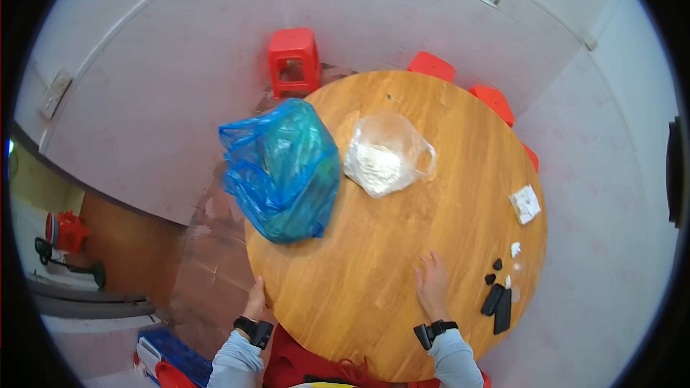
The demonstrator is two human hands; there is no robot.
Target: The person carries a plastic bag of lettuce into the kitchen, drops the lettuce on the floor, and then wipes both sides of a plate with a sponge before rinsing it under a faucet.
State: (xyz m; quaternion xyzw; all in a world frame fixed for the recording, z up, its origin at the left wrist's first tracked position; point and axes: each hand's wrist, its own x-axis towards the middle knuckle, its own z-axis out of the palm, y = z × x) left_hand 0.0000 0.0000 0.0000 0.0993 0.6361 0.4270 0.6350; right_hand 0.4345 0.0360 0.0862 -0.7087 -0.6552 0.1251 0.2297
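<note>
My left hand (256,297) rests at the left front edge of the round wooden table (359,266). One finger is stretched along the rim; the others are hard to make out. My right hand (433,286) lies flat on the tabletop, fingers apart, holding nothing. Beyond my left hand stands a bulging blue plastic bag (291,172), its contents hidden. Beside it, a clear plastic bag (384,154) with a handle loop holds white powder (379,167). Nearest my right hand are a black phone-like slab (502,312) and a smaller black object (492,299).
Small black pieces (497,264) and white bits (515,249) lie on the right, with a white packet (525,204) farther back. Red stools (294,57) stand around the table near the walls. On the lower left is a blue crate (176,359). A doorway opens at far left.
</note>
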